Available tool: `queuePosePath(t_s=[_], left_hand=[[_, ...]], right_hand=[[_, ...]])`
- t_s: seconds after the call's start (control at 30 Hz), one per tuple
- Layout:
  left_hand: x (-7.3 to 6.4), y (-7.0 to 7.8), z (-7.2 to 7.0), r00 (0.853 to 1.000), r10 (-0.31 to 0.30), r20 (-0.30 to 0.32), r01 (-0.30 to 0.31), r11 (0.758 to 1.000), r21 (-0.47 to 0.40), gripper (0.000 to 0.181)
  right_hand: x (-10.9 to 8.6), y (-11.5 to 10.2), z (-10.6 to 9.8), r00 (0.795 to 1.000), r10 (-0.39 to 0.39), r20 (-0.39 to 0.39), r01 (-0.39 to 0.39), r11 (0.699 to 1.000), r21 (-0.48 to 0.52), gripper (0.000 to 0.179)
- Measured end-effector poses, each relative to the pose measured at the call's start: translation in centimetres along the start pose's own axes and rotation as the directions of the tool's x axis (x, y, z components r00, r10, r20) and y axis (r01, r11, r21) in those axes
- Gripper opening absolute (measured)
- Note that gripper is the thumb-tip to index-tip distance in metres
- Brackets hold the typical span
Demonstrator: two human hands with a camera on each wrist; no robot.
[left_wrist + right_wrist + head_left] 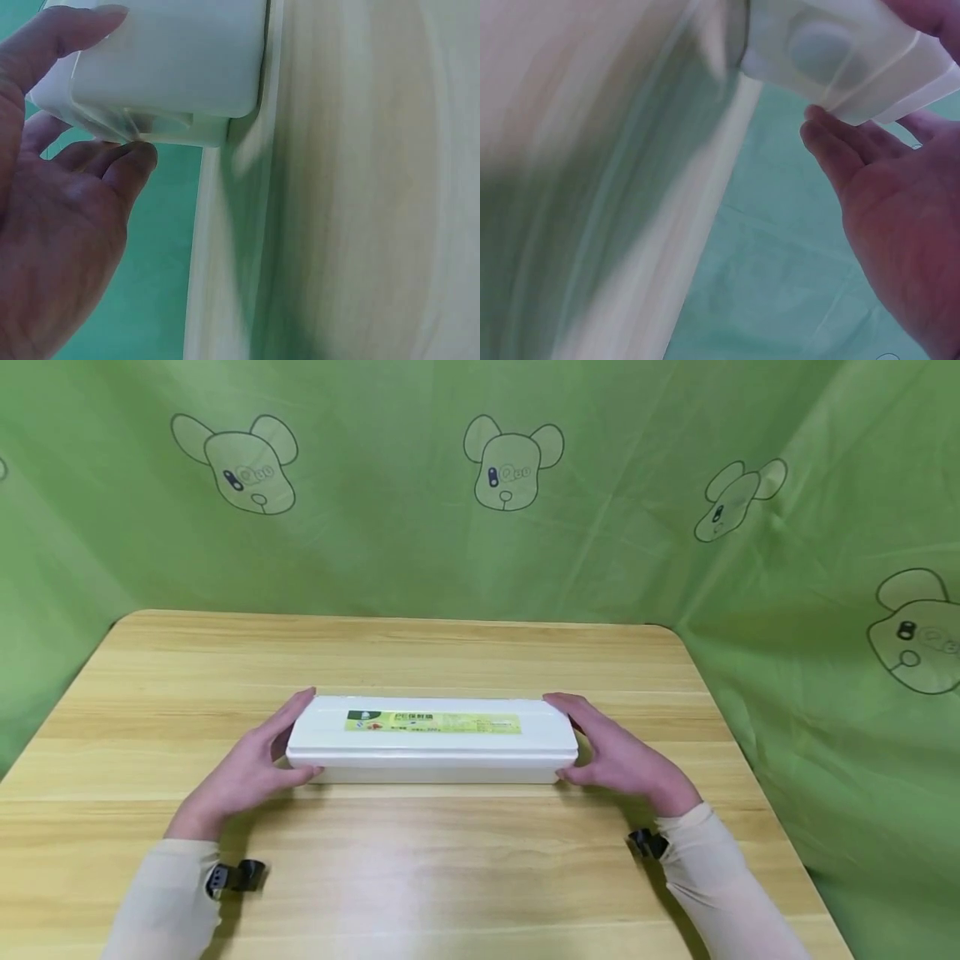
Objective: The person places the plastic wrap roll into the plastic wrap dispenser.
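Observation:
A long white cling film box (435, 739) with a yellow-green label (432, 722) lies crosswise at the middle of the table. My left hand (251, 768) grips its left end, thumb at the front face and fingers round the far side. At the opposite end my right hand (622, 752) holds it the same way. In the left wrist view, the left fingertips (139, 154) press against the box's end and far edge. The right wrist view has a round mark (821, 54) on the box's end, with the right fingers (832, 142) touching its edge. The box's contents are hidden.
The wood-grain table (420, 877) has rounded far corners. Behind it and to its right hangs a green curtain (390, 543) printed with mouse-like heads. A black wrist camera (236, 877) sits on the left sleeve, another black device (647, 843) on the right.

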State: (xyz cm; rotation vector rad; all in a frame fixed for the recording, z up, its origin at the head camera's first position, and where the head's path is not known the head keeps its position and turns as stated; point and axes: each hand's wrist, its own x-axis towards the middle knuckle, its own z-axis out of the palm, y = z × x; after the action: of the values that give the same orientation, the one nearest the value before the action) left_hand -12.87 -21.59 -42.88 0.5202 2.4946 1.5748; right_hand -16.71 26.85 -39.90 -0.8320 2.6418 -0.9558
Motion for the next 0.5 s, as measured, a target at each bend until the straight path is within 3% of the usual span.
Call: queuePosePath(t_s=[0.23,0.5], left_hand=[[0.0,-0.2,-0.5,0.998,0.005,0.055,-0.001,0.998,-0.057,0.104],[0.0,-0.5,-0.8,0.999,0.022,0.035,-0.020,0.998,-0.061,0.101]], right_hand=[[0.0,1.0,-0.1,1.000,0.002,0.028,-0.004,0.997,0.080,0.103],[0.2,1.3,-0.2,0.999,-0.039,-0.004,0.040,0.993,0.113,0.097]])
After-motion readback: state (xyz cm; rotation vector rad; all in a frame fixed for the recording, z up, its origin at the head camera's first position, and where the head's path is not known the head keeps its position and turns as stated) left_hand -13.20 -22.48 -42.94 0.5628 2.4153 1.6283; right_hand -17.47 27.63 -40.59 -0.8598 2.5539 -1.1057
